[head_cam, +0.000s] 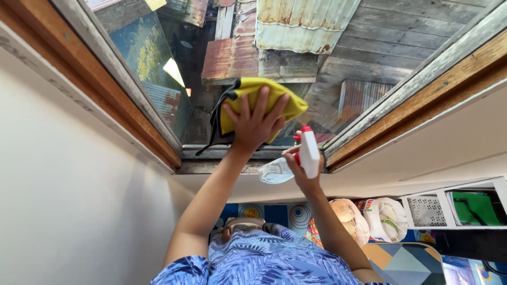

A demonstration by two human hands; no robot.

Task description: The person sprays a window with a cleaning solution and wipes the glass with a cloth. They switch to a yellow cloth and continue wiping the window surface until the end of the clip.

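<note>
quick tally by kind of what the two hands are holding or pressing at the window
yellow cloth, pressed flat on the window glass by the left hand: 1
spray bottle, white and red head, clear body, gripped in the right hand: 1
Total: 2

The left hand [253, 124] presses a cloth [259, 108] flat on the window glass [327, 74]. Just right of it and a bit lower, the right hand [302, 171] holds a spray bottle [293, 163]. Shelves [454, 211] sit far right, below both hands.
</note>
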